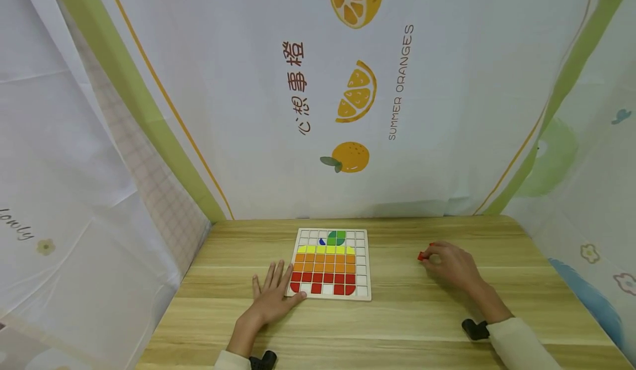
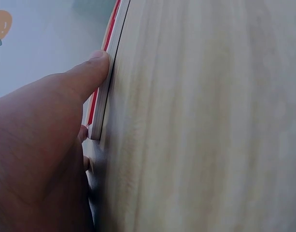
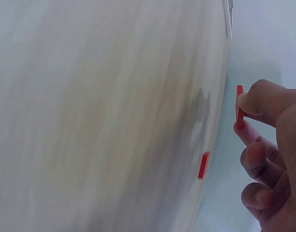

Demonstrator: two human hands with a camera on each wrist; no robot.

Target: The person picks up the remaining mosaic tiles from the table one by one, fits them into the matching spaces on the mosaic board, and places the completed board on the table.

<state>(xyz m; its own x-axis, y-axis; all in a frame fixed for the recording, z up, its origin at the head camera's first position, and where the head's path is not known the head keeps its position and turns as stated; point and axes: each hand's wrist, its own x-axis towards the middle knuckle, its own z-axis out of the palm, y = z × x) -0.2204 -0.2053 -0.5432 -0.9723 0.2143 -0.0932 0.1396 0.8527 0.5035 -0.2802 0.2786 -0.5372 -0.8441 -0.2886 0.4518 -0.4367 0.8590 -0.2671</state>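
A square board (image 1: 369, 265) lies on the table, with small coloured tiles in its grid: green and blue at the top, then yellow, orange and red rows. My left hand (image 1: 272, 302) rests at its lower left corner, fingers spread. The thumb (image 2: 97, 65) touches the board's near edge (image 2: 105, 92). To the right of the board, my right hand (image 1: 454, 268) pinches a red tile (image 3: 240, 106) between thumb and finger, above the table. Another red tile (image 3: 204, 165) lies on the table close to that hand, mostly hidden behind it in the head view.
The wooden table (image 1: 397, 326) reaches back to a white curtain (image 1: 447, 110) printed with oranges. More cloth hangs at the left and right sides. Black wrist straps or mounts (image 1: 475, 329) sit beneath both wrists. White cells show in the board's lowest row and along its right side.
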